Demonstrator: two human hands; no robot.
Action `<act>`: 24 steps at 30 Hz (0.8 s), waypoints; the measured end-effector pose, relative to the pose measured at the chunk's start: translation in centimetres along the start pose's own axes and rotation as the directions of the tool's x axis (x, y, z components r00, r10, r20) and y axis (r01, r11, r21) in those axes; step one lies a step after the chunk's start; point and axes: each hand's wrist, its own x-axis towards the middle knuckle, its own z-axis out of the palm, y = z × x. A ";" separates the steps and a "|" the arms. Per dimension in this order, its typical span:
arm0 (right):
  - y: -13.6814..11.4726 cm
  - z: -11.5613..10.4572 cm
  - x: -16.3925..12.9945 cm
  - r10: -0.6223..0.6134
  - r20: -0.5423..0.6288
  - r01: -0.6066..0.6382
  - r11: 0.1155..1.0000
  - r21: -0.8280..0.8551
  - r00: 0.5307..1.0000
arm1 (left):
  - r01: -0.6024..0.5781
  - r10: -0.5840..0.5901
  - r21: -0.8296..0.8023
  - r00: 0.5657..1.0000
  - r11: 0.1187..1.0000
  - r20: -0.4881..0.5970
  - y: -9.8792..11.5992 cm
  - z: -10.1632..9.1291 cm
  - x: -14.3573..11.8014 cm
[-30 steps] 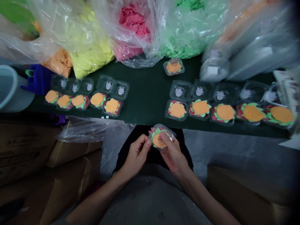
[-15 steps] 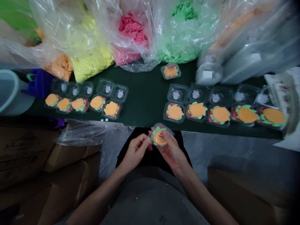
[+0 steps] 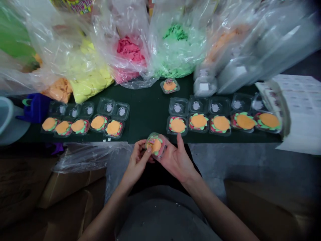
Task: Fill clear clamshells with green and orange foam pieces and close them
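The dark green table (image 3: pixel 147 107) carries two rows of open clamshell boxes (image 3: pixel 198 115) and clear bags (image 3: pixel 175 50).

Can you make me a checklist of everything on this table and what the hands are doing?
Surface: dark green table.
Job's things: small clear box with an orange disc inside, held in both hands.
Clutter: two rows of open filled boxes, five at left and five at right; one closed box further back; clear bags of yellow, pink and green pieces.
Hands: left hand and right hand both grip the box.
Cables: nothing seen.
Surroundings: cardboard boxes below the table.
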 end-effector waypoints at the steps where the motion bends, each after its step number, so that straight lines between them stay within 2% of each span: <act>1: -0.1 0.1 0.1 0.006 0.019 -0.006 1.000 -0.007 1.000 | 0.023 -0.022 -0.032 1.000 0.999 0.006 0.3 -0.1 0.2; 5: -0.3 0.3 0.4 -0.011 0.045 0.014 0.997 -0.072 0.999 | 0.098 -0.093 -0.202 0.995 0.974 0.034 1.1 -0.6 0.9; 9: -0.6 0.6 0.9 -0.019 0.068 0.025 0.995 -0.093 0.997 | 0.108 -0.110 -0.300 0.994 0.948 0.012 1.4 -0.7 1.5; 19: -0.6 0.6 1.5 -0.018 0.060 0.023 0.996 -0.084 0.998 | 0.054 -0.063 -0.228 0.997 0.972 -0.034 2.0 -0.2 1.8; 22: -0.6 0.8 3.1 -0.047 0.055 0.051 0.996 -0.075 0.997 | 0.010 -0.033 -0.236 0.995 0.972 -0.093 2.2 -0.1 2.8; 24: -0.8 1.2 5.3 -0.103 0.044 0.106 0.992 -0.068 0.994 | -0.035 0.006 -0.202 0.990 0.979 -0.143 2.5 -0.2 4.6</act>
